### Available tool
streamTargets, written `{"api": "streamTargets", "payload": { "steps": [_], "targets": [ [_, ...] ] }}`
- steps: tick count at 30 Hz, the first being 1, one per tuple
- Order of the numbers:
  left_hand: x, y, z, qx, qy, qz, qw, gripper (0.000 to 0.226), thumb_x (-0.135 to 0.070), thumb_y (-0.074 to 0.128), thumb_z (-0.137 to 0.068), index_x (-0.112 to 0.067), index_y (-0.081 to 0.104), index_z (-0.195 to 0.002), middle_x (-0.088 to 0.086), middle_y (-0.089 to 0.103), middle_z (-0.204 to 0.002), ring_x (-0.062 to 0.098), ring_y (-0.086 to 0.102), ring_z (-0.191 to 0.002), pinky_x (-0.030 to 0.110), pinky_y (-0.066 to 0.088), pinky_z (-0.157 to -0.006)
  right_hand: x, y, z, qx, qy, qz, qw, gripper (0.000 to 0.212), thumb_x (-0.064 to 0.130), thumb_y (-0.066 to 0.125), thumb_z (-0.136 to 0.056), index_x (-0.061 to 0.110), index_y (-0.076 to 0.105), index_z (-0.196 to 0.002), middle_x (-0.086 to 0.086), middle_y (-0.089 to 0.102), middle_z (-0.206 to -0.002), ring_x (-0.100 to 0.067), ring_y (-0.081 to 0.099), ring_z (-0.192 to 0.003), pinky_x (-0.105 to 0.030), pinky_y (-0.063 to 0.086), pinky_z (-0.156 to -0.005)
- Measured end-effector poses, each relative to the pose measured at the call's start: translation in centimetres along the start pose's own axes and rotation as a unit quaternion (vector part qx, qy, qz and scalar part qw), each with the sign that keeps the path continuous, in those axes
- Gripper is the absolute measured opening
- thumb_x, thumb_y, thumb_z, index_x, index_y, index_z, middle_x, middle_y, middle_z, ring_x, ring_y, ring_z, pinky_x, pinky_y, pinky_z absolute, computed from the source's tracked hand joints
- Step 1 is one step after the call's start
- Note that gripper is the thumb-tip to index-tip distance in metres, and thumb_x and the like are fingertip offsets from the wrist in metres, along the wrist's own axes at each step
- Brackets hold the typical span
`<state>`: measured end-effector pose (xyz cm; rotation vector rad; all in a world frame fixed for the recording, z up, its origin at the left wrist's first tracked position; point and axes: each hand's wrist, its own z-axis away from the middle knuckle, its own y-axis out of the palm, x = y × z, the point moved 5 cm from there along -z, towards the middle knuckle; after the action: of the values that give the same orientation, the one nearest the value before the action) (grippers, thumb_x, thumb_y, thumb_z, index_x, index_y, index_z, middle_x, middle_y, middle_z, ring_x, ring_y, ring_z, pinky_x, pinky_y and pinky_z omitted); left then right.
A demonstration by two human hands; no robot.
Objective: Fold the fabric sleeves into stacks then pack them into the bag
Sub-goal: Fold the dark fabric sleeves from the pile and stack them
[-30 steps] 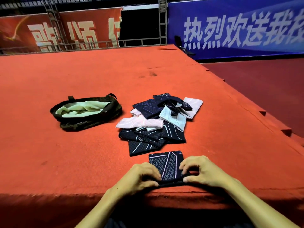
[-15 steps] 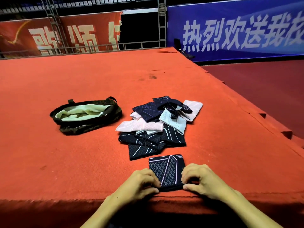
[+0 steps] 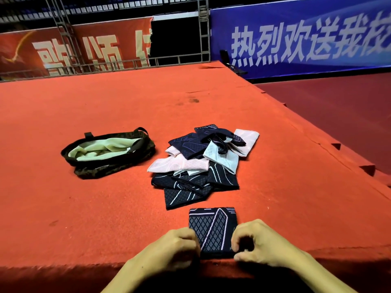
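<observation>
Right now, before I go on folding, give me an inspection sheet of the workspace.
Surface: red carpet platform, near edge under the hands; dark stains farther back.
Job's things: folded sleeve, dark and patterned, flat at the near edge; loose pile of sleeves, dark and pale ones mixed, just beyond it; bag to the left of the pile, open, pale green lining showing.
Clutter: nothing seen.
Grippers: left hand curled on the folded sleeve's left edge; right hand pinches its near right corner.
Cables: nothing seen.
Surroundings: red banner, blue banner, metal truss behind the platform; lower dark floor to the right.
</observation>
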<state>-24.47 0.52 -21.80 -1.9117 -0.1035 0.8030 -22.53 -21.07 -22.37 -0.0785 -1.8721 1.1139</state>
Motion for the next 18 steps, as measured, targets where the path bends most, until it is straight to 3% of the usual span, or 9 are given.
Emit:
{"api": "streamTargets", "payload": {
  "steps": [2,5,7,9,13,16,18],
  "targets": [
    [0.1,-0.7,-0.3,-0.034,-0.025,0.07,0.997,0.006,-0.018,0.071,-0.086,-0.015,0.067,-0.089,-0.004,0.064,-0.096,0.008,0.061,-0.088,0.022,0.049,-0.077,0.3,-1.0,-0.3,-0.014,0.002,-0.027,1.0,0.016,0.036,0.078,-0.072,0.027,0.069,-0.081,0.013,0.071,-0.082,-0.004,0.066,-0.076,-0.021,0.049,-0.076],
    [2.1,-3.1,-1.8,-0.179,-0.113,0.179,0.961,0.013,-0.022,0.074,-0.08,-0.019,0.07,-0.092,-0.009,0.068,-0.095,0.005,0.063,-0.087,0.019,0.048,-0.079,-0.2,-3.9,-1.8,-0.181,0.031,-0.136,0.973,0.012,0.024,0.081,-0.07,0.027,0.072,-0.078,0.005,0.073,-0.08,-0.007,0.068,-0.074,-0.023,0.052,-0.074],
    [3.7,-3.6,-3.2,-0.224,-0.174,0.236,0.929,0.015,-0.016,0.074,-0.077,-0.022,0.07,-0.09,-0.009,0.069,-0.093,0.004,0.063,-0.089,0.018,0.048,-0.082,-0.4,-4.4,-3.1,-0.259,0.049,-0.158,0.951,0.017,0.012,0.081,-0.07,0.026,0.073,-0.075,0.006,0.074,-0.08,-0.005,0.067,-0.072,-0.021,0.052,-0.073],
    [4.7,-2.9,-4.7,-0.198,-0.204,0.241,0.928,0.02,-0.011,0.073,-0.075,-0.023,0.07,-0.091,-0.003,0.07,-0.093,0.005,0.064,-0.088,0.021,0.049,-0.083,-0.5,-3.3,-4.3,-0.251,0.058,-0.147,0.955,0.018,0.018,0.081,-0.068,0.032,0.072,-0.074,0.01,0.074,-0.082,-0.005,0.068,-0.074,-0.023,0.053,-0.076],
    [6.1,-0.3,-5.6,-0.097,-0.233,0.17,0.953,0.027,-0.011,0.076,-0.072,-0.027,0.068,-0.093,0.002,0.07,-0.095,0.005,0.061,-0.082,0.033,0.054,-0.082,-2.3,0.1,-5.1,-0.152,0.09,-0.029,0.984,0.018,0.05,0.071,-0.061,0.053,0.063,-0.077,0.024,0.069,-0.086,0.001,0.064,-0.085,-0.034,0.048,-0.089],
    [6.9,0.1,-5.5,-0.104,-0.239,0.179,0.949,0.027,-0.011,0.076,-0.072,-0.026,0.069,-0.094,-0.003,0.069,-0.091,0.002,0.06,-0.077,0.028,0.053,-0.079,-3.2,0.4,-4.9,-0.157,0.106,-0.04,0.981,0.019,0.053,0.071,-0.06,0.051,0.064,-0.077,0.025,0.068,-0.089,0.001,0.063,-0.088,-0.034,0.046,-0.091],
    [7.1,-0.3,-5.8,-0.109,-0.231,0.195,0.947,0.024,-0.013,0.074,-0.074,-0.027,0.068,-0.094,-0.004,0.069,-0.091,0.004,0.062,-0.081,0.026,0.052,-0.082,-3.0,-0.2,-5.1,-0.173,0.096,-0.097,0.975,0.02,0.044,0.076,-0.06,0.044,0.069,-0.079,0.018,0.072,-0.085,0.0,0.065,-0.082,-0.029,0.05,-0.085]
  ]
}}
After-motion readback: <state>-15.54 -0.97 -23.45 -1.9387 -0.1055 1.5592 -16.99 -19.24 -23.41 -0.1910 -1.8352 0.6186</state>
